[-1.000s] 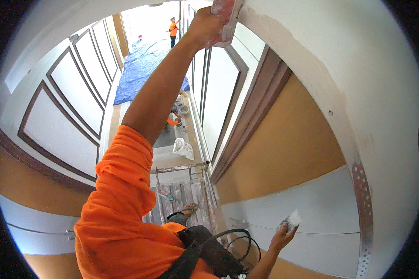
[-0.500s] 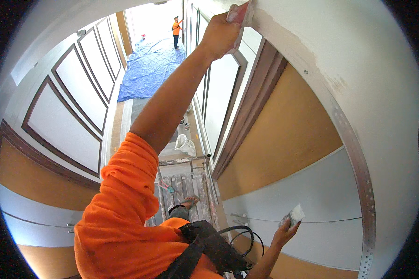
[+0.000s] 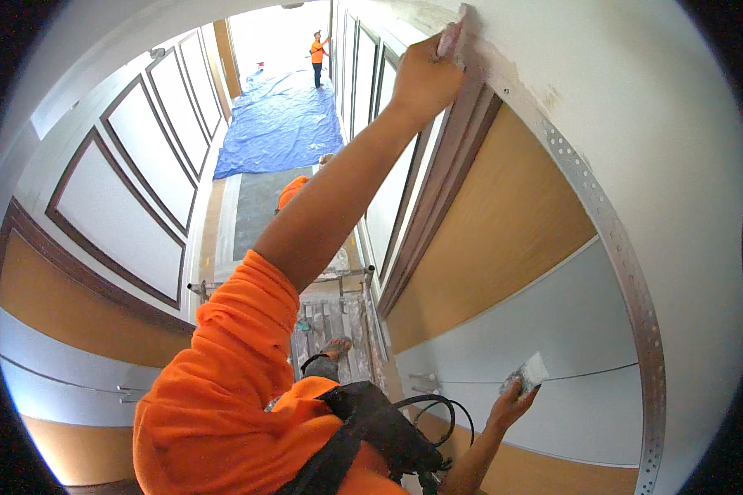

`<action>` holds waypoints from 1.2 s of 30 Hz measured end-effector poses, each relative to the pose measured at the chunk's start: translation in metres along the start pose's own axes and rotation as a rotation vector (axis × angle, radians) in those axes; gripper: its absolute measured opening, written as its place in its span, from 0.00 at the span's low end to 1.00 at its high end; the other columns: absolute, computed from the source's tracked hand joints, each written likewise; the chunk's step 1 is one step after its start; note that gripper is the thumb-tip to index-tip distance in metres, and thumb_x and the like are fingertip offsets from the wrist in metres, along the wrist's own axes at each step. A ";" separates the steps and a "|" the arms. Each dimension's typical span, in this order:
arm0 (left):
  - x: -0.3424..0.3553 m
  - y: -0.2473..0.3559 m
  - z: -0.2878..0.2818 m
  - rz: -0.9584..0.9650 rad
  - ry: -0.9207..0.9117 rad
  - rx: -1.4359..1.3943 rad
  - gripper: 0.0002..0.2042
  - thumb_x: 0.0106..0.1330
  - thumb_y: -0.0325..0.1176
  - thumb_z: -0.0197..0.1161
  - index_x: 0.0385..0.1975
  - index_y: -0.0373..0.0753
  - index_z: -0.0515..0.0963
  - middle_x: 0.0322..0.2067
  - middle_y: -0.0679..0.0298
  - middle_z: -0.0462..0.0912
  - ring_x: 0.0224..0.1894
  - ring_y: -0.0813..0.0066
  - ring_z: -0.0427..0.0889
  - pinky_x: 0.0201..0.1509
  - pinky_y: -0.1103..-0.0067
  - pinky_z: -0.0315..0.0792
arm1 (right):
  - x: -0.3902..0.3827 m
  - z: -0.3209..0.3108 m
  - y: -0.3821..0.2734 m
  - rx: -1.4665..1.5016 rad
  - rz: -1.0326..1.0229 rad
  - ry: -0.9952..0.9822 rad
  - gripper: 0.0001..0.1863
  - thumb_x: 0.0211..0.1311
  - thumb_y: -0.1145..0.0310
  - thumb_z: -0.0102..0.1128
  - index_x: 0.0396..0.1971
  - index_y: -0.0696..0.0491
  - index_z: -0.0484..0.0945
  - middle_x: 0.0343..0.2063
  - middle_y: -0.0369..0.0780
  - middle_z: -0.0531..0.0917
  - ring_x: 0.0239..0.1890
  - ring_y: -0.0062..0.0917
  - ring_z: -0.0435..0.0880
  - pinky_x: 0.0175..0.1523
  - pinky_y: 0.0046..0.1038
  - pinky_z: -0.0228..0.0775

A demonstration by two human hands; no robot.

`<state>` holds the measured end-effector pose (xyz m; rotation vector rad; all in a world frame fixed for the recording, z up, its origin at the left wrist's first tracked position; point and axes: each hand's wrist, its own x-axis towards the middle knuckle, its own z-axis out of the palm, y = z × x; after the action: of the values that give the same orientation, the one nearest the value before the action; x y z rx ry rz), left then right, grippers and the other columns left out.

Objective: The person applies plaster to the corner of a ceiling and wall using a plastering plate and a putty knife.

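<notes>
Head: reddish scraper (image 3: 451, 40) juts past left fingers (image 3: 443, 76).

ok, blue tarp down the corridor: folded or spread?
Spread. The blue tarp lies wide and low, wrinkled all over, its near edge running across the corridor; no folded stack shows.

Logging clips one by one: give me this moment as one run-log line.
left hand: grips flat trowel at curved wall | right hand: holds small scraper | background: co-worker standing by blue sheet
</notes>
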<state>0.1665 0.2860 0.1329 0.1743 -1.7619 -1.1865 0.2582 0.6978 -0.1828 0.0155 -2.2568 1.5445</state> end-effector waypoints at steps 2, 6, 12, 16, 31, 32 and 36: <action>-0.012 0.008 0.004 -0.129 -0.043 -0.055 0.22 0.48 0.27 0.47 0.46 0.37 0.73 0.31 0.47 0.79 0.34 0.56 0.79 0.41 0.70 0.70 | -0.001 -0.004 -0.001 0.003 0.010 -0.006 0.23 0.59 0.68 0.47 0.53 0.62 0.60 0.46 0.49 0.72 0.43 0.35 0.75 0.48 0.31 0.69; -0.032 0.017 0.014 0.031 -0.033 -0.075 0.25 0.47 0.25 0.46 0.49 0.39 0.71 0.33 0.47 0.79 0.38 0.55 0.79 0.45 0.71 0.70 | -0.006 -0.015 0.006 -0.019 0.008 0.005 0.23 0.59 0.67 0.47 0.53 0.61 0.61 0.47 0.49 0.72 0.44 0.36 0.75 0.48 0.32 0.68; -0.064 0.022 0.033 0.162 0.097 -0.005 0.25 0.48 0.25 0.46 0.51 0.36 0.69 0.37 0.45 0.78 0.40 0.51 0.77 0.48 0.69 0.69 | -0.016 -0.041 0.022 0.032 -0.004 -0.005 0.24 0.59 0.66 0.47 0.53 0.62 0.60 0.47 0.49 0.72 0.47 0.36 0.74 0.50 0.33 0.67; -0.096 0.046 0.039 0.167 0.099 0.021 0.23 0.50 0.27 0.49 0.50 0.34 0.69 0.34 0.42 0.77 0.40 0.50 0.78 0.46 0.70 0.69 | -0.026 -0.055 0.020 0.026 0.005 0.010 0.24 0.59 0.65 0.47 0.53 0.62 0.60 0.47 0.49 0.72 0.47 0.36 0.73 0.50 0.33 0.66; -0.198 0.120 0.066 0.255 0.090 -0.051 0.27 0.47 0.20 0.49 0.52 0.28 0.62 0.51 0.38 0.64 0.53 0.39 0.63 0.58 0.62 0.59 | -0.061 -0.085 -0.005 -0.007 0.035 0.111 0.26 0.58 0.69 0.49 0.55 0.64 0.58 0.49 0.51 0.70 0.48 0.35 0.72 0.52 0.31 0.64; -0.203 0.123 0.069 0.259 0.092 -0.038 0.27 0.46 0.19 0.49 0.52 0.28 0.61 0.52 0.37 0.63 0.53 0.38 0.63 0.58 0.61 0.59 | -0.064 -0.087 -0.005 0.009 0.056 0.113 0.26 0.58 0.69 0.49 0.55 0.64 0.58 0.49 0.51 0.70 0.47 0.35 0.73 0.52 0.31 0.64; -0.221 0.135 0.069 0.288 0.043 -0.070 0.29 0.44 0.17 0.49 0.53 0.28 0.61 0.53 0.36 0.60 0.54 0.32 0.58 0.59 0.59 0.57 | -0.074 -0.084 -0.017 0.011 0.088 0.183 0.27 0.58 0.70 0.49 0.56 0.63 0.58 0.47 0.49 0.71 0.45 0.33 0.74 0.50 0.30 0.65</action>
<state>0.2786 0.5264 0.0946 -0.0931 -1.6412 -1.0250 0.3566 0.7504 -0.1663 -0.2166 -2.1307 1.5356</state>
